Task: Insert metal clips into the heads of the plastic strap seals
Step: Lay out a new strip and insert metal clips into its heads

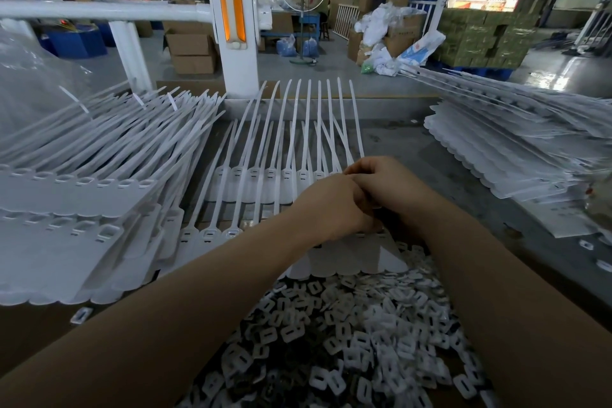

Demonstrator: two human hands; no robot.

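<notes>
Two joined rows of white plastic strap seals lie in front of me, tails pointing away. My left hand and my right hand meet over the right end of these rows, fingers curled and touching each other. What they pinch is hidden between them. A heap of small clips, white and dark, fills the near foreground under my forearms. The near row's flags show just below my hands.
A thick stack of strap seal sheets lies on the left, another stack on the right. A white fence post and rail stand behind the table. Loose clips lie on the table at the left edge.
</notes>
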